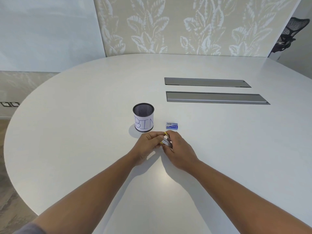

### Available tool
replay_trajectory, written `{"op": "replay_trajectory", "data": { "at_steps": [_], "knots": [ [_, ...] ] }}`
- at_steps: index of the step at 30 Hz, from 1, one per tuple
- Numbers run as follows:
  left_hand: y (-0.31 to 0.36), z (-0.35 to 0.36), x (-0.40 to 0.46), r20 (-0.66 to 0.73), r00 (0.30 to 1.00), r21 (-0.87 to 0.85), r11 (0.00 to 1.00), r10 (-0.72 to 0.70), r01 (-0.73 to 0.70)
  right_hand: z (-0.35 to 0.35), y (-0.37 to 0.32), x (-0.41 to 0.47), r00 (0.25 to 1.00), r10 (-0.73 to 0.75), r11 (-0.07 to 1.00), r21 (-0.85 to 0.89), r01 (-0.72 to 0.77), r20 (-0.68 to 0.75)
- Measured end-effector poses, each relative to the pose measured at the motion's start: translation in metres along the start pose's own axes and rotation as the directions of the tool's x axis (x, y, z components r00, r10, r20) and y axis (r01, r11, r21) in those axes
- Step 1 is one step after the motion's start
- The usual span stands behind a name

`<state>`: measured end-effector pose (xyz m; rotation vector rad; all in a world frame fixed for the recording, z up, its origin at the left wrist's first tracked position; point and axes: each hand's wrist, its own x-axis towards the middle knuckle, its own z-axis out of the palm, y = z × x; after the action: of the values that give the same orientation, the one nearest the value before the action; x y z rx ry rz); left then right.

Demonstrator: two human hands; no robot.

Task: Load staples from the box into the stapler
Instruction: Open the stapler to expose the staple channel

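Note:
A small stapler (166,141) with yellow trim and a grey metal body sits between both hands, just above the white table (84,132). My left hand (148,144) grips its left side with the fingertips. My right hand (179,147) wraps over its right side and covers much of it. I cannot tell whether the stapler is opened. The small blue staple box (172,125) lies flat on the table just beyond my right hand, apart from it, and looks closed.
A black mesh cup (143,117) with a paper label reading "BIN" stands left of the box. Two grey cable hatches (216,97) are set into the table farther back right. A black office chair (290,34) stands at the far right.

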<state>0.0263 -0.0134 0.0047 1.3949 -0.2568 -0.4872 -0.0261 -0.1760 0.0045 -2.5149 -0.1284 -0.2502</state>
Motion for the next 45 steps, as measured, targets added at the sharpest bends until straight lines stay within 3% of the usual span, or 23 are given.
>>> {"op": "replay_trajectory", "data": {
  "at_steps": [6,16,29,45],
  "knots": [
    [0.006,-0.006,-0.004,0.079,0.997,0.189,0.981,0.021,-0.035,0.007,0.003,0.002,1.0,-0.011,0.987,-0.159,0.014,0.021],
    [0.004,-0.01,0.003,0.041,0.997,0.182,0.982,-0.06,0.052,0.007,0.007,0.005,0.999,-0.031,0.97,-0.24,0.027,-0.011],
    [0.003,-0.008,0.006,0.014,0.999,0.171,0.984,-0.05,0.047,0.014,0.013,0.005,0.997,-0.072,0.979,-0.193,0.066,-0.027],
    [-0.001,-0.01,0.008,0.021,0.998,0.174,0.983,-0.057,0.052,0.012,0.013,0.005,0.999,-0.013,0.992,-0.13,0.006,-0.048]
  ]
}}
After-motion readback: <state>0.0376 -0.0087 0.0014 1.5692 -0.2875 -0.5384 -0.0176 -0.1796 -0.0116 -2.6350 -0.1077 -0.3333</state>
